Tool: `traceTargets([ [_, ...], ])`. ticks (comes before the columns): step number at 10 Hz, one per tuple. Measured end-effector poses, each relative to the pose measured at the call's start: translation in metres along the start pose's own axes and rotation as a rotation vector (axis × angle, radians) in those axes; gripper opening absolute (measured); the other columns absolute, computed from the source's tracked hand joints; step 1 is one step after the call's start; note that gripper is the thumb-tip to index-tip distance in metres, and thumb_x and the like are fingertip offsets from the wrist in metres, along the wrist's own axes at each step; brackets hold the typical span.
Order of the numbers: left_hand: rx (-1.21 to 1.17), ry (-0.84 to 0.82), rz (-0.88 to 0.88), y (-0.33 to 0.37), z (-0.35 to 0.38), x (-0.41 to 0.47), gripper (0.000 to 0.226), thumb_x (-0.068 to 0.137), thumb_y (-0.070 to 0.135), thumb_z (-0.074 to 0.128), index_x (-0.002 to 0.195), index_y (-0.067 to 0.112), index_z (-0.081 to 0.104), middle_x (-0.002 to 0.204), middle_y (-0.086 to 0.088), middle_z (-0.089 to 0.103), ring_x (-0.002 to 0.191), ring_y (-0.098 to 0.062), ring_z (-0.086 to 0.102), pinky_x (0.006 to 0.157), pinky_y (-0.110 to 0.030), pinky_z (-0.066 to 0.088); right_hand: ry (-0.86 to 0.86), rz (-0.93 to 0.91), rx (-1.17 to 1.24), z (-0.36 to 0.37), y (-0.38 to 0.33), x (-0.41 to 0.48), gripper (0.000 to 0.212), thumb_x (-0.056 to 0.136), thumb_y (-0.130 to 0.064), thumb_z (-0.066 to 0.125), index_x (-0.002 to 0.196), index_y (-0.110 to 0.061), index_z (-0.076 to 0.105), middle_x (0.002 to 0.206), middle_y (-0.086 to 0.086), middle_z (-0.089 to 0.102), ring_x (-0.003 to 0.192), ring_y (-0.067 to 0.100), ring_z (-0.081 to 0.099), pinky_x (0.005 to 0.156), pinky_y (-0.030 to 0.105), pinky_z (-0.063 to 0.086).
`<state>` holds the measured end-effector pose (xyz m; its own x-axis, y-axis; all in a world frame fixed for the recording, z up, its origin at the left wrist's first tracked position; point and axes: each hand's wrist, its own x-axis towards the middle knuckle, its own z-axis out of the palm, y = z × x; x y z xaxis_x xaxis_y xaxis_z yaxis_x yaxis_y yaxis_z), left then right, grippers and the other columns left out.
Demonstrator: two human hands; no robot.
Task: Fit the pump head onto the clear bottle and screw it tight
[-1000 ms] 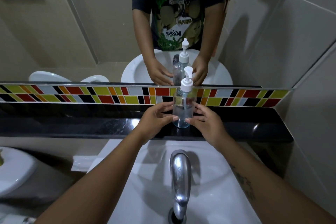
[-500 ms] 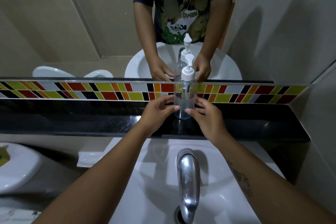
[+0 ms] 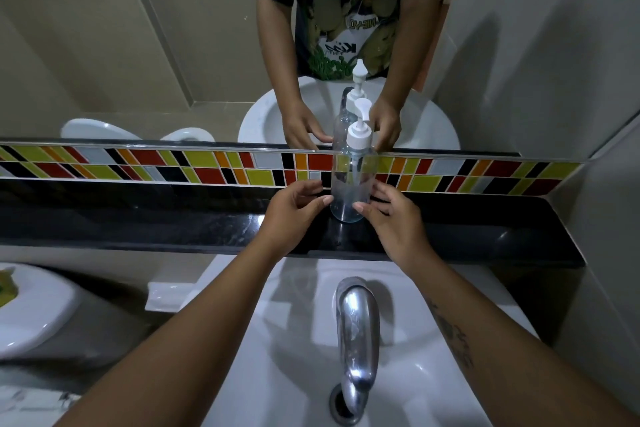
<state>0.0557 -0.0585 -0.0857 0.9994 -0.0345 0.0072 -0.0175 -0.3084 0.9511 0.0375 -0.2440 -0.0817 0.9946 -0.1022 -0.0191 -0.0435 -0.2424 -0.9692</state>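
The clear bottle (image 3: 350,191) stands upright on the black shelf (image 3: 173,218) below the mirror. The white pump head (image 3: 359,130) sits on its neck, nozzle pointing away from me. My left hand (image 3: 294,210) is just left of the bottle's base, fingers spread, thumb tip at the bottle's edge. My right hand (image 3: 394,215) is just right of it, fingers apart, thumb tip in front of the lower wall. Neither hand wraps the bottle; whether the fingertips touch it I cannot tell. The mirror repeats the bottle and both hands.
A chrome tap (image 3: 356,333) rises over the white basin (image 3: 284,340) directly below my arms. A coloured tile strip (image 3: 173,166) runs behind the shelf. A white toilet (image 3: 31,308) is at the lower left, and a tiled wall (image 3: 588,80) closes the right side.
My view has shifted slightly. The bottle stays upright on the shelf. Both hands have eased a little away from its sides, fingers looser than a second ago.
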Motion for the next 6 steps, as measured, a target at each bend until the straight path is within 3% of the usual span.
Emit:
traceTargets([
  [1, 0.072, 0.092, -0.003, -0.004, -0.003, -0.008, 0.03, 0.097, 0.023, 0.067, 0.125, 0.014, 0.068, 0.11, -0.001, 0.072, 0.103, -0.012, 0.067, 0.091, -0.033, 0.057, 0.062, -0.018, -0.136, 0.0, 0.0, -0.001, 0.045, 0.084, -0.021, 0.074, 0.125, -0.011, 0.058, 0.111, 0.009, 0.061, 0.092, 0.019, 0.061, 0.077, 0.027, 0.052],
  [2, 0.113, 0.123, 0.013, -0.007, -0.003, -0.018, 0.024, 0.098, 0.022, 0.065, 0.12, 0.014, 0.07, 0.107, 0.001, 0.073, 0.1, -0.012, 0.068, 0.086, -0.029, 0.057, 0.093, -0.029, -0.181, 0.0, -0.003, -0.003, 0.031, 0.083, -0.022, 0.075, 0.104, -0.012, 0.055, 0.084, 0.007, 0.058, 0.075, 0.018, 0.056, 0.067, 0.025, 0.049],
  [3, 0.24, 0.127, 0.065, -0.012, -0.003, -0.028, 0.026, 0.098, 0.023, 0.064, 0.122, 0.013, 0.07, 0.112, 0.0, 0.072, 0.103, -0.012, 0.065, 0.087, -0.027, 0.053, 0.085, -0.029, -0.175, 0.001, -0.002, -0.004, 0.025, 0.085, -0.02, 0.074, 0.096, -0.011, 0.053, 0.081, 0.002, 0.056, 0.073, 0.014, 0.054, 0.067, 0.021, 0.048],
  [5, 0.478, 0.146, 0.136, -0.022, -0.008, -0.043, 0.032, 0.098, 0.026, 0.062, 0.127, 0.015, 0.067, 0.123, -0.003, 0.069, 0.117, -0.02, 0.059, 0.095, -0.034, 0.048, 0.043, -0.022, -0.187, 0.003, 0.0, -0.012, 0.015, 0.088, -0.013, 0.069, 0.095, -0.01, 0.057, 0.095, 0.009, 0.062, 0.087, 0.019, 0.06, 0.076, 0.024, 0.052],
  [6, 0.672, 0.197, 0.14, -0.026, -0.013, -0.045, 0.04, 0.096, 0.03, 0.062, 0.133, 0.014, 0.063, 0.131, -0.005, 0.067, 0.124, -0.024, 0.057, 0.104, -0.043, 0.045, 0.086, -0.042, -0.351, 0.002, 0.001, -0.02, 0.019, 0.089, -0.017, 0.067, 0.104, -0.008, 0.06, 0.104, 0.009, 0.063, 0.097, 0.022, 0.061, 0.082, 0.033, 0.053],
])
